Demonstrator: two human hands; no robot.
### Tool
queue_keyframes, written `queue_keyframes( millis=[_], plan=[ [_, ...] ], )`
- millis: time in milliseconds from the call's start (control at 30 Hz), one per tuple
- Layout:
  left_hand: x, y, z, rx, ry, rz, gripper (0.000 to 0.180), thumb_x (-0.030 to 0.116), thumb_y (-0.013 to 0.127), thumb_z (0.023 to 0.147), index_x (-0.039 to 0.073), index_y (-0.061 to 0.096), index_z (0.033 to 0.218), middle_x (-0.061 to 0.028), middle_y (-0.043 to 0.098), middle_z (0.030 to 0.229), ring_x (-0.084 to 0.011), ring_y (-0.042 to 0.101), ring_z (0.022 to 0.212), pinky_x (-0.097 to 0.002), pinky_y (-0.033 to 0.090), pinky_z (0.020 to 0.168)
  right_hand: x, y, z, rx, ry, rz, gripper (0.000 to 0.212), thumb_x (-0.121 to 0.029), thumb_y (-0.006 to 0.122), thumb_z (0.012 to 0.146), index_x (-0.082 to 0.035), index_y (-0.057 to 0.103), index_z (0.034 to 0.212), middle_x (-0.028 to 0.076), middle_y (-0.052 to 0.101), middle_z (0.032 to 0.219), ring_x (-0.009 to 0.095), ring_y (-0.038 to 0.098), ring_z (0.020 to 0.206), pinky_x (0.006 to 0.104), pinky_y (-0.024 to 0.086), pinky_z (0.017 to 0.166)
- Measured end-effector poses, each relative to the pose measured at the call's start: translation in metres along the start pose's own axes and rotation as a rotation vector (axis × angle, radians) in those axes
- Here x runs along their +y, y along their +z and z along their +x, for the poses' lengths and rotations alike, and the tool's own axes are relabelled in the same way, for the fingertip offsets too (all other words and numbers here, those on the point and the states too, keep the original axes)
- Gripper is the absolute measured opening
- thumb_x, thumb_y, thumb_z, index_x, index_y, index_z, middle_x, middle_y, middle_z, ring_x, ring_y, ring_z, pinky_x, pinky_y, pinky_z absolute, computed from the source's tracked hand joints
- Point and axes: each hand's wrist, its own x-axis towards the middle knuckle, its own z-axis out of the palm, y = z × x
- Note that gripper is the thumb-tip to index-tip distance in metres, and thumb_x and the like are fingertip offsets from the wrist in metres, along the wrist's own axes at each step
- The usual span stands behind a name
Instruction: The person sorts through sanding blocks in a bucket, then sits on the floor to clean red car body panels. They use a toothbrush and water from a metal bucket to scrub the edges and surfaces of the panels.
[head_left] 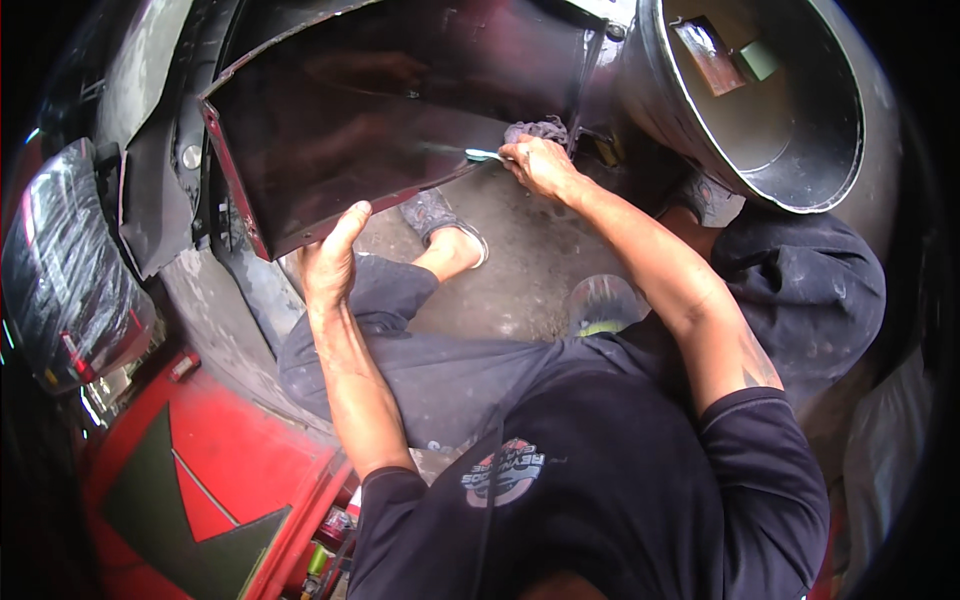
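A dark, glossy panel (370, 130) with a reddish rim tilts in front of me. My left hand (332, 255) is closed on its lower edge, thumb on top and fingers hidden beneath. My right hand (540, 165) pinches a small brush (484, 155) that looks like a toothbrush, with a pale blue head. The brush head lies at the panel's lower right edge; whether it touches the surface I cannot tell. Right behind the right hand's knuckles is a crumpled greyish-purple rag (545, 129); whether the fingers also hold it is unclear.
At the upper right stands a dark bucket (815, 205) of murky liquid, with a brown block (710, 55) and a green pad (759, 60) inside. A red and dark-green surface (225, 460) lies at the lower left. Plastic-wrapped bulk (75, 270) sits far left. My legs flank the concrete floor (510, 250).
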Motion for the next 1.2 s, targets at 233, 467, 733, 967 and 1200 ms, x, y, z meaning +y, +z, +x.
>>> queue_keyframes(
  millis=[233,467,733,967,1200],
  plan=[
    [-0.006,-0.004,0.004,-0.034,0.010,-0.114,0.037,-0.003,0.082,0.080,0.002,0.069,0.114,-0.0062,0.070,0.110,-0.0169,0.067,0.100,-0.0312,0.054,0.092,-0.019,0.033,0.018,0.026,-0.038,0.207,0.026,0.006,0.062,0.077,-0.004,0.074,0.099,0.015,0.067,0.097,0.035,0.070,0.096,0.0433,0.058,0.083],
    [-0.009,-0.010,0.011,-0.064,-0.024,-0.224,0.034,-0.007,0.079,0.080,0.002,0.070,0.112,-0.0068,0.071,0.107,-0.0192,0.069,0.100,-0.0330,0.055,0.094,-0.002,0.042,0.020,-0.003,-0.025,0.236,0.019,0.002,0.068,0.084,-0.001,0.074,0.101,0.016,0.064,0.095,0.034,0.067,0.090,0.0429,0.056,0.076],
    [-0.030,-0.031,0.020,-0.134,-0.070,-0.323,0.033,0.005,0.072,0.093,0.003,0.065,0.125,-0.0118,0.072,0.109,-0.0267,0.072,0.098,-0.0470,0.054,0.100,-0.100,0.024,0.046,0.182,-0.362,0.662,0.018,0.001,0.069,0.085,0.000,0.073,0.103,0.014,0.065,0.096,0.035,0.067,0.093,0.0418,0.056,0.078],
    [-0.016,-0.022,0.020,-0.202,-0.118,-0.318,0.027,-0.006,0.076,0.080,-0.001,0.072,0.106,-0.0080,0.073,0.102,-0.0185,0.069,0.094,-0.0316,0.055,0.088,-0.143,-0.016,0.043,0.255,-0.439,0.623,0.021,0.001,0.071,0.084,-0.001,0.074,0.105,0.013,0.065,0.094,0.032,0.067,0.089,0.0412,0.056,0.073],
    [-0.009,-0.022,0.024,-0.259,-0.092,-0.205,0.030,-0.007,0.075,0.078,-0.003,0.071,0.107,-0.0073,0.072,0.104,-0.0189,0.068,0.100,-0.0316,0.052,0.091,-0.153,-0.040,0.070,0.190,-0.589,0.611,0.022,-0.006,0.076,0.084,-0.005,0.077,0.106,0.012,0.066,0.091,0.030,0.069,0.085,0.0406,0.056,0.072]
  ],
)
